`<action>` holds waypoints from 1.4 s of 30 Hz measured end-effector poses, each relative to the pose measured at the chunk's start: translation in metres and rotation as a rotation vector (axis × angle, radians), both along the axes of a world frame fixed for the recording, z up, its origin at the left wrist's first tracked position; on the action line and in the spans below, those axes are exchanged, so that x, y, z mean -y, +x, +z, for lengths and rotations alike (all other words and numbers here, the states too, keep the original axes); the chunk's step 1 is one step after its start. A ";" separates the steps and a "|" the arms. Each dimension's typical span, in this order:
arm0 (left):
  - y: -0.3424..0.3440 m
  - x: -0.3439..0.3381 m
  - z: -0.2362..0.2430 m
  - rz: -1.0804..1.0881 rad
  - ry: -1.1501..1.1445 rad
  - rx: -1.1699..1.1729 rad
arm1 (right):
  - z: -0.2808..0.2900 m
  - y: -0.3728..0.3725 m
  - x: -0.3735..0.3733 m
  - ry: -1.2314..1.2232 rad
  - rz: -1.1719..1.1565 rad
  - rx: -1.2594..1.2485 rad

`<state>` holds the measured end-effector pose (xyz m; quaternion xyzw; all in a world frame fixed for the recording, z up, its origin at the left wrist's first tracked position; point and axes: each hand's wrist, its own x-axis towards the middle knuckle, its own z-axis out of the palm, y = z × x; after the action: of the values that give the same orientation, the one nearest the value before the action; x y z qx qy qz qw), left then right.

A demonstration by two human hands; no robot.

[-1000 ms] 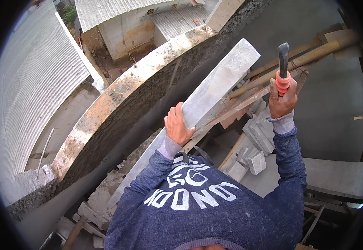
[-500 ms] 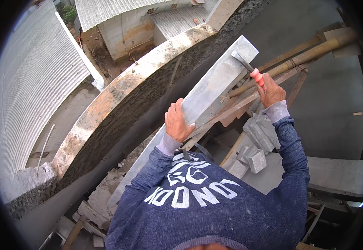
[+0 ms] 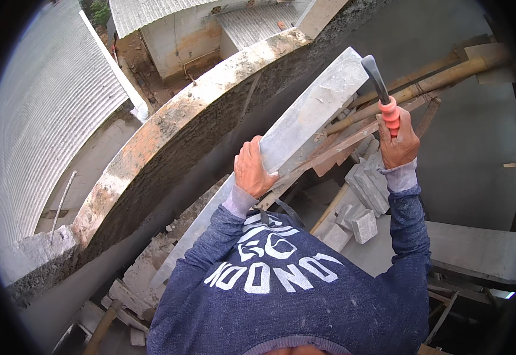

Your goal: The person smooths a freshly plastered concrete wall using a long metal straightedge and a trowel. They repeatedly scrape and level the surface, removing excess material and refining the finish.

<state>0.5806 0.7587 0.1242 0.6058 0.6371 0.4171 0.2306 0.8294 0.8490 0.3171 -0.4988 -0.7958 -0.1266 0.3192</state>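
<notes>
A long, flat, pale-grey straight bar [image 3: 293, 133], smeared with what looks like cement, runs diagonally from the lower left to the upper middle. My left hand [image 3: 253, 167] is closed round its near edge, about midway along. In my right hand [image 3: 399, 142] is a hand tool with a ribbed orange-red handle [image 3: 390, 115] and a narrow, curved metal blade [image 3: 375, 77]. The blade points up, its tip close beside the bar's far end; I cannot tell whether they touch. The fingers wrap the handle's lower part.
Left of the bar curves a rough concrete wall edge [image 3: 169, 121], with corrugated roofs [image 3: 62, 130] beyond and below it. Bamboo poles [image 3: 429, 86] and timber planks [image 3: 352, 139] lie to the right. Several grey blocks [image 3: 364, 227] are stacked below my right hand.
My right hand has moved right and slightly down, turning the tool more upright. Its blade has left the bar's face for the side of its far end. My left hand keeps its hold.
</notes>
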 end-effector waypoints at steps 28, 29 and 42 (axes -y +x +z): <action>-0.012 -0.004 -0.007 0.023 0.013 -0.022 | -0.015 0.002 -0.002 -0.195 0.029 0.322; -0.012 -0.003 -0.007 0.009 0.009 -0.015 | -0.016 0.003 -0.004 -0.307 -0.099 0.563; -0.018 -0.018 0.000 0.011 0.039 0.010 | -0.015 0.001 -0.022 -0.318 -0.182 0.458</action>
<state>0.5626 0.7767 0.1238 0.6044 0.6310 0.4340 0.2196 0.8306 0.8710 0.3023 -0.5706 -0.8088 -0.1376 0.0365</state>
